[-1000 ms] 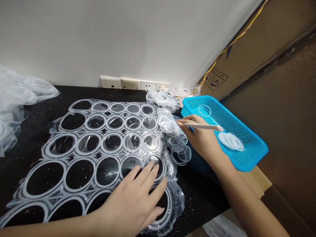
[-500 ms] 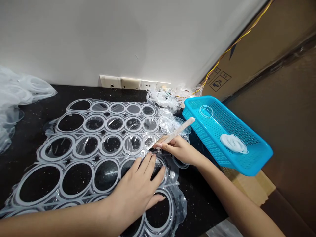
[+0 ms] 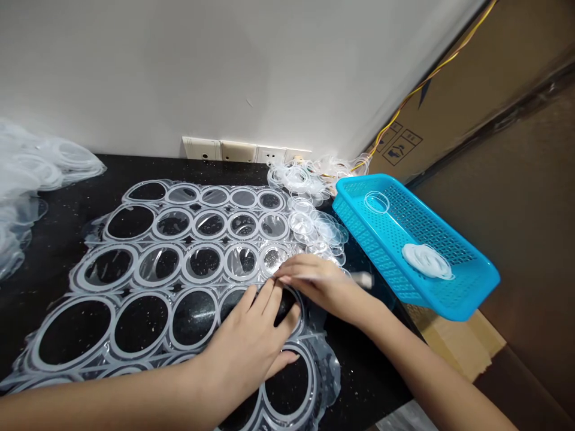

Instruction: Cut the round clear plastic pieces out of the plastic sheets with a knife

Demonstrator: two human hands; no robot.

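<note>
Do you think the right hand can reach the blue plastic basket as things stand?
Probably yes: the right hand, holding a pale stick, sits just beside the blue plastic basket, with only black countertop between them.

Bright even light, glare on plastic sheet (image 3: 242,260), blurred stick (image 3: 365,279).

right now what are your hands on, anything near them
left hand pressing clear plastic sheet; right hand over sheet, holding blurred pale stick; loose clear discs beyond, blue basket right
</note>
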